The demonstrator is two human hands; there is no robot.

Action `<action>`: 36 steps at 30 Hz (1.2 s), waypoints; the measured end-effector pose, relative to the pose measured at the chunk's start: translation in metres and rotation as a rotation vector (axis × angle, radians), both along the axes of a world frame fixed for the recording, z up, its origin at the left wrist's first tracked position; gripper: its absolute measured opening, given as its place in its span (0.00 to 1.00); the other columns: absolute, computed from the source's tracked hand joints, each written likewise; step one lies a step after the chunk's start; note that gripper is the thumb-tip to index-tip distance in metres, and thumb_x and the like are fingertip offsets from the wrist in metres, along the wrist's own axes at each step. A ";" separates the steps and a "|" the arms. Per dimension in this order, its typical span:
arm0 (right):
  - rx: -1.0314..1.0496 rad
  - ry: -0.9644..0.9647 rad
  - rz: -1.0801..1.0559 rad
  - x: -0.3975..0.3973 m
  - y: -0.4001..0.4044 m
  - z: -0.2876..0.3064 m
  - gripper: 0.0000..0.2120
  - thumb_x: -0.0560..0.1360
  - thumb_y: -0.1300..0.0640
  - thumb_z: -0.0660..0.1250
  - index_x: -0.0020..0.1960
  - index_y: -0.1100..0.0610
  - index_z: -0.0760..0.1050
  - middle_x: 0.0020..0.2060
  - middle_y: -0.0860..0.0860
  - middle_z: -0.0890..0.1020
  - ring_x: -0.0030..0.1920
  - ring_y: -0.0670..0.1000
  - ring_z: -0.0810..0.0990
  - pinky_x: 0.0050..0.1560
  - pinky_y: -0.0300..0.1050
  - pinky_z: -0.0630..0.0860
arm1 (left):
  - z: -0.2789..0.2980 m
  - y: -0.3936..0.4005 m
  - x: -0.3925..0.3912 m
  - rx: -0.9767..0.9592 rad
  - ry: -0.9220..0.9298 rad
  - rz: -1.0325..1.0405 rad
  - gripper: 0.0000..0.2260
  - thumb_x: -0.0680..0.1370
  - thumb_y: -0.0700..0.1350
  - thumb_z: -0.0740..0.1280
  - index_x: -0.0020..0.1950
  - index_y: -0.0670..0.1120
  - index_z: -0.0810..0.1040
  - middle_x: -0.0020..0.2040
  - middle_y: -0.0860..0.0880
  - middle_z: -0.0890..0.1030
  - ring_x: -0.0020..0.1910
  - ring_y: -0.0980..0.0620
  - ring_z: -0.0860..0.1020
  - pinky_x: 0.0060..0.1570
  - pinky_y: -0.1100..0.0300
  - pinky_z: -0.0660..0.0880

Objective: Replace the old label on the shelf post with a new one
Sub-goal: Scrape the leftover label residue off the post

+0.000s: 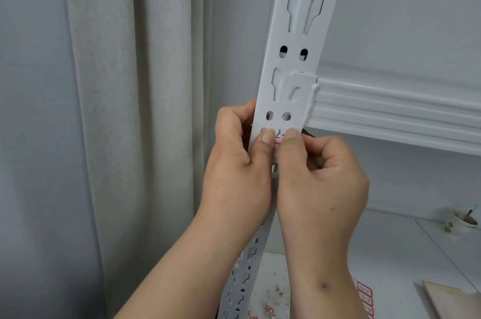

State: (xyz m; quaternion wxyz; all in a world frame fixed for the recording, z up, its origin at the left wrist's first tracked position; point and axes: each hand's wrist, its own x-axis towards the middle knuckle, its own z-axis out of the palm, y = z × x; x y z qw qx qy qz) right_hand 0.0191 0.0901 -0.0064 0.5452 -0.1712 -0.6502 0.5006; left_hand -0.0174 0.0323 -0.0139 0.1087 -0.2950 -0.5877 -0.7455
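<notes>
Pressing a white, red-edged label (278, 136) marked "2" onto the shelf post (296, 58), both thumbs (268, 137) pin it, fingers curled.

Soft, even light – faint shadows, slightly blurry, lines bowed at edges.

Both thumbs pressed label (278, 136) flat on white shelf post (294, 58) at frame centre; left hand (234, 162) wrapped post edge, right hand (320, 175) curled alongside.
</notes>
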 end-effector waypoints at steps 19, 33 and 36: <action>0.122 0.033 -0.028 0.003 0.003 -0.011 0.09 0.75 0.56 0.67 0.35 0.52 0.77 0.27 0.40 0.76 0.30 0.34 0.75 0.29 0.23 0.66 | -0.002 0.002 0.000 0.006 0.027 0.024 0.11 0.82 0.41 0.61 0.57 0.58 0.70 0.55 0.57 0.83 0.53 0.58 0.82 0.55 0.52 0.79; 0.213 0.047 -0.137 -0.005 0.007 -0.010 0.10 0.70 0.51 0.65 0.33 0.54 0.77 0.26 0.43 0.78 0.31 0.43 0.74 0.30 0.26 0.66 | -0.004 0.004 0.000 0.027 0.036 0.024 0.12 0.82 0.41 0.61 0.56 0.60 0.70 0.53 0.59 0.83 0.52 0.59 0.82 0.51 0.57 0.80; 0.254 0.053 -0.184 -0.007 0.008 -0.012 0.10 0.71 0.54 0.65 0.32 0.55 0.76 0.25 0.43 0.75 0.27 0.42 0.72 0.29 0.25 0.64 | -0.004 0.004 0.000 0.024 0.035 0.026 0.12 0.82 0.41 0.61 0.56 0.60 0.70 0.53 0.59 0.83 0.51 0.59 0.83 0.51 0.56 0.80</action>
